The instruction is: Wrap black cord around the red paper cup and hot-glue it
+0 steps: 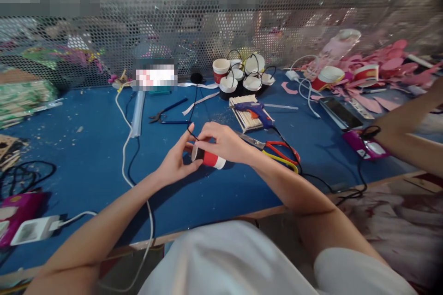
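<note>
**Paper cup held on its side over the blue table**

Paper cup (209, 158), small and red with a white band at one end, lies sideways between both hands, just above the blue table (86, 147) near its front edge. Its dark open end faces the left hand (176, 161), whose fingers curl around that rim from below while the thumb points up. The right hand (224, 142) arches over the top of the cup, fingertips pressed down on its wall, so the cup is clasped from both sides. A thin black cord (193, 115) runs up from the cup's mouth, passing by the left thumb, and trails away across the table toward the back.

Just behind the right wrist lie scissors (277, 150) with red and yellow handles. Farther back a blue glue gun (255, 111) rests on a bundle of wooden sticks (244, 117), and beyond that stands a cluster of finished cups (242, 78) with black cord handles. Blue-handled pliers (166, 115) lie to the left. Another person's forearm (404, 133) reaches in from the right edge, near a phone (337, 113).
</note>
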`<state>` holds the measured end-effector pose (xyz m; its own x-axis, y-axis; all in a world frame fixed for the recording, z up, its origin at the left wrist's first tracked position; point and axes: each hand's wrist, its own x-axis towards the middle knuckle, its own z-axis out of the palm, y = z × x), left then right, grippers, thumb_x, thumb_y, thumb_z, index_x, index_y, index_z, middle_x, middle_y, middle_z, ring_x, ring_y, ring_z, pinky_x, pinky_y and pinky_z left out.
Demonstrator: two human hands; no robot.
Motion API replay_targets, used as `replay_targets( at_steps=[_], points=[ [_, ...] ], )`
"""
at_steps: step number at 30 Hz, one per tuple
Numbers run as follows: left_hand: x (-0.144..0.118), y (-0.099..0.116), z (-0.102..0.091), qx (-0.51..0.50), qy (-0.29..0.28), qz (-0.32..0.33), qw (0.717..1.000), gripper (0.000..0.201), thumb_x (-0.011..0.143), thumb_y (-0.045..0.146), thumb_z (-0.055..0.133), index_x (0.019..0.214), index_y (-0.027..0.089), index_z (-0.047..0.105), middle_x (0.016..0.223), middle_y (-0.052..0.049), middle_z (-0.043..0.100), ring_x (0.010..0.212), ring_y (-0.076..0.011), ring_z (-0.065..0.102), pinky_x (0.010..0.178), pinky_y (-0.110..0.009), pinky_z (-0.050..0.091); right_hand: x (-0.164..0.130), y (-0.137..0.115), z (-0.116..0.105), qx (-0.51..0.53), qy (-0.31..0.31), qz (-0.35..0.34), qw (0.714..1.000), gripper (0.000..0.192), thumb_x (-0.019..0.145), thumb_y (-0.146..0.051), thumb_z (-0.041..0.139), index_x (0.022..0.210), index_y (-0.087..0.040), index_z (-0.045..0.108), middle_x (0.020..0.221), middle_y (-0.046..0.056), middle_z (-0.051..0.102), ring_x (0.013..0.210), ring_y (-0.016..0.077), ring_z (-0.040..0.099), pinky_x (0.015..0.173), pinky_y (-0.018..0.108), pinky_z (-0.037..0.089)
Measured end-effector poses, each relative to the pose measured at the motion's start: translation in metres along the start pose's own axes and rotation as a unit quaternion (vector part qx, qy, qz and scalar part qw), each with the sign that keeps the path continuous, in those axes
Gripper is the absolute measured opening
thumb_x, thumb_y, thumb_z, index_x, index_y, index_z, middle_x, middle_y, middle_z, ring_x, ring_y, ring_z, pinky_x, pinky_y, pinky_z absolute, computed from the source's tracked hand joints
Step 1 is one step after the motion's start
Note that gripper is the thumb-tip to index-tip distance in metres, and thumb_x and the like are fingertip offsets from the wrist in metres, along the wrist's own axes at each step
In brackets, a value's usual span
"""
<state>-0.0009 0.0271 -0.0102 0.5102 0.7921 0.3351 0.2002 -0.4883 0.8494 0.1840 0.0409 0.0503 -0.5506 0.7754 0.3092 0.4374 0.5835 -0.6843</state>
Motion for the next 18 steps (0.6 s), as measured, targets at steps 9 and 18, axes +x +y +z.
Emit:
replay_targets(
  at_steps=[9, 18],
  points=[
    [0.0, -0.003, 0.0, -0.054, -0.016, -0.026, 0.998, 0.09, 0.076, 0.025, 0.065, 0.145, 0.032, 0.007, 0.116, -0.01, 0.049, 0.084, -0.0144, 0.058, 0.08, -0.035, 0.049, -0.013, 0.013, -0.014, 0.105, 0.05, 0.096, 0.989, 0.015, 0.081, -0.032, 0.056, 0.076, -0.017, 0.058, 0.072, -0.001, 0.057, 0.066, 0.0095, 0.048, 0.063, 0.024, 0.039],
    [-0.003, -0.002, 0.002, -0.037, -0.013, 0.013, 0.999, 0.09, 0.075, 0.022, 0.066, 0.145, 0.029, 0.01, 0.119, -0.012, 0.051, 0.094, -0.0189, 0.058, 0.084, -0.036, 0.049, -0.009, 0.032, -0.001, 0.105, 0.055, 0.124, 0.985, 0.021, 0.081, -0.037, 0.054, 0.074, -0.017, 0.052, 0.068, -0.002, 0.053, 0.062, 0.0093, 0.045, 0.061, 0.024, 0.038]
  ],
)
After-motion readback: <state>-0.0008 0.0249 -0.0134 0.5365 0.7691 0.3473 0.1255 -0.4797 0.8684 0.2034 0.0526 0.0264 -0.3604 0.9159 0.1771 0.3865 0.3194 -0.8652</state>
